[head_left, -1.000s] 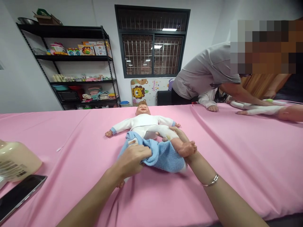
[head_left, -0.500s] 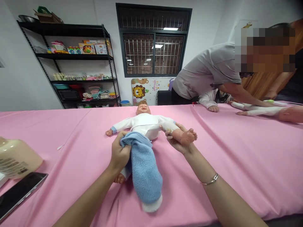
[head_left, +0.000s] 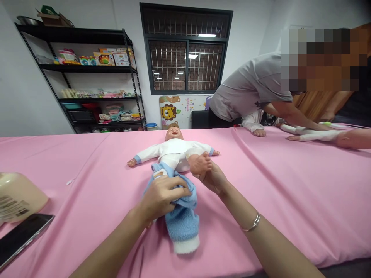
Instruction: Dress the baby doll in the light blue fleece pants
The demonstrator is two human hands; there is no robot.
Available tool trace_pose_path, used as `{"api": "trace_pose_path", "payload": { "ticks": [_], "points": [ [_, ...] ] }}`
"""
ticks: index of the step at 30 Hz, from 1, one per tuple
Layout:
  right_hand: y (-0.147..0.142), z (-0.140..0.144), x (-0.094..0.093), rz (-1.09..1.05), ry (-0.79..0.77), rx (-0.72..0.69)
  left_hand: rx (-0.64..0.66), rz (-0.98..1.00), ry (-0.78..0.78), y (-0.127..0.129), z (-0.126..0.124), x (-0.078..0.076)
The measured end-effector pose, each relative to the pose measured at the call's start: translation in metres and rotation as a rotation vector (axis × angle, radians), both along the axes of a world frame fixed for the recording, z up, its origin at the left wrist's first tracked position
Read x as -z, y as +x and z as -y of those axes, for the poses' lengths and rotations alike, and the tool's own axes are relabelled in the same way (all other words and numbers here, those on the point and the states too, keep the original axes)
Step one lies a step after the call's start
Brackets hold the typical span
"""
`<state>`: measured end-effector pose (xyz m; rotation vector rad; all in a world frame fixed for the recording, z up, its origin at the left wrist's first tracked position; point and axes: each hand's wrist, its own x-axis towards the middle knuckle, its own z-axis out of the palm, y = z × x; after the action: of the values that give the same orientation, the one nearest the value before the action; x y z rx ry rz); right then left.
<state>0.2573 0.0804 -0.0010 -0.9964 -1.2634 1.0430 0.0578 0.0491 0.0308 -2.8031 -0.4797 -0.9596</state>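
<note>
The left hand (head_left: 164,195) is closed over a bunched fold of the fluffy light-blue fleece baby trousers (head_left: 181,216), gripping them at the waist end close to the doll's hips. The right hand (head_left: 213,178), a thin metal bangle (head_left: 251,224) on its wrist, is wrapped around the doll's bare foot (head_left: 199,163) and holds that leg raised off the table. The soft plastic baby doll in a white long-sleeved top (head_left: 174,150) lies on its back mid-table, head at the far end, arms spread to both sides. One blue trouser leg with a white cuff trails toward the near edge, empty and flat on the pink tablecloth (head_left: 290,200).

As a judgement: the fleece is thick and bunched, so the raised foot could catch inside the folds, or go down the wrong trouser leg, if the opening is not spread. Pulling hard with the left hand might drag the light doll along the smooth cloth.

At the near left lie a cream-coloured plastic container (head_left: 20,195) and a dark flat phone (head_left: 21,237), well apart from the doll. At the far right, another person in a grey shirt (head_left: 252,87) leans over a second doll (head_left: 319,134). A black metal shelf rack (head_left: 87,77) stands against the far wall.
</note>
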Motion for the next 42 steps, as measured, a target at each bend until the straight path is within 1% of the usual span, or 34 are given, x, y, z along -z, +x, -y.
{"api": "trace_pose_path", "payload": {
  "ticks": [3, 4, 6, 8, 12, 16, 19, 21, 22, 23, 25, 27, 28, 29, 31, 33, 35, 37, 39, 42],
  "points": [
    [-0.01, 0.005, -0.003, -0.304, -0.1, -0.193, 0.003, 0.062, 0.142, 0.001, 0.004, -0.002],
    [-0.013, 0.006, -0.003, -0.382, -0.125, -0.237, 0.009, 0.112, 0.178, 0.002, 0.005, -0.002],
    [-0.016, 0.008, -0.003, -0.447, -0.148, -0.275, 0.024, 0.228, 0.232, 0.002, 0.006, -0.003],
    [-0.017, 0.01, -0.002, -0.441, -0.166, -0.27, 0.022, 0.307, 0.263, 0.003, 0.007, -0.004],
    [-0.018, 0.011, 0.0, -0.364, -0.169, -0.217, 0.012, 0.345, 0.296, 0.003, 0.007, -0.001],
    [-0.022, 0.012, 0.004, -0.281, -0.158, -0.223, 0.067, 0.395, 0.303, 0.001, 0.006, 0.001],
    [-0.027, 0.013, 0.007, -0.183, -0.158, -0.239, 0.063, 0.394, 0.306, 0.0, 0.006, 0.001],
    [-0.029, 0.013, 0.008, -0.142, -0.164, -0.255, 0.018, 0.409, 0.254, 0.0, 0.004, 0.0],
    [-0.029, 0.013, 0.009, -0.14, -0.168, -0.263, -0.015, 0.433, 0.181, 0.0, 0.003, 0.0],
    [-0.029, 0.013, 0.009, -0.146, -0.17, -0.267, -0.058, 0.465, 0.072, 0.001, 0.002, 0.0],
    [-0.028, 0.011, 0.01, -0.171, -0.166, -0.268, -0.149, 0.506, -0.223, 0.001, -0.002, 0.0],
    [-0.029, 0.01, 0.011, -0.194, -0.161, -0.274, -0.222, 0.501, -0.491, 0.0, -0.007, 0.002],
    [-0.03, 0.009, 0.012, -0.201, -0.164, -0.286, -0.251, 0.493, -0.578, 0.0, -0.011, 0.003],
    [-0.031, 0.009, 0.013, -0.208, -0.166, -0.306, -0.27, 0.49, -0.63, -0.001, -0.015, 0.004],
    [-0.034, 0.01, 0.014, -0.222, -0.161, -0.349, -0.294, 0.486, -0.659, 0.0, -0.023, 0.006],
    [-0.036, 0.011, 0.015, -0.211, -0.112, -0.38, -0.298, 0.443, -0.643, 0.002, -0.031, 0.007],
    [-0.035, 0.013, 0.013, -0.155, -0.034, -0.402, -0.29, 0.356, -0.61, 0.007, -0.04, 0.007],
    [-0.032, 0.014, 0.012, -0.058, 0.006, -0.41, -0.285, 0.26, -0.565, 0.014, -0.05, 0.005],
    [-0.029, 0.014, 0.011, 0.016, -0.009, -0.4, -0.288, 0.187, -0.51, 0.022, -0.062, 0.003],
    [-0.025, 0.009, 0.013, 0.039, -0.068, -0.346, -0.312, 0.138, -0.447, 0.034, -0.08, 0.003]
  ]
}}
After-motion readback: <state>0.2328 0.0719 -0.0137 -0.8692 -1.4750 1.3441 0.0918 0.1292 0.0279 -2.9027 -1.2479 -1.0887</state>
